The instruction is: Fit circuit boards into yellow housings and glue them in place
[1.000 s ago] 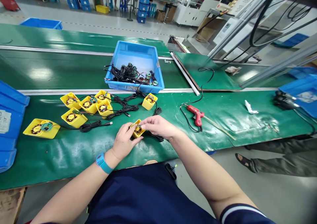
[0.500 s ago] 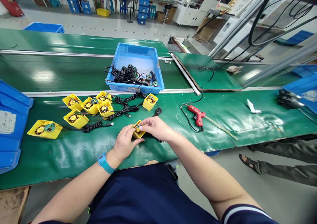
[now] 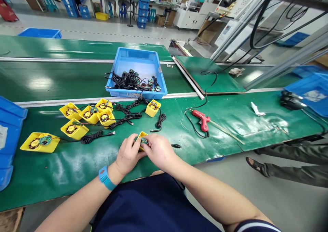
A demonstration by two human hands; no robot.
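Near the table's front edge, my left hand (image 3: 128, 154) grips a small yellow plastic housing (image 3: 141, 135) from its left side. My right hand (image 3: 159, 150) pinches a small green circuit board (image 3: 144, 141) at the housing's opening; the fingers hide much of both. A black cable end (image 3: 176, 146) sticks out to the right of my right hand. To the left stand several more yellow housings (image 3: 74, 129) with coils, boards and black cables. Another yellow housing (image 3: 153, 108) with a coiled black cable (image 3: 160, 121) sits just beyond my hands.
A blue tray (image 3: 138, 55) of boards and black cables stands at the back. To the right lies a red glue gun (image 3: 202, 119) with its stick and cord. Blue bins (image 3: 15, 122) border the left side. A person's legs (image 3: 289, 167) show at right.
My right hand has turned over the housing, and the green board now shows between the fingers. The camera view has shifted slightly; the other housings stay put.
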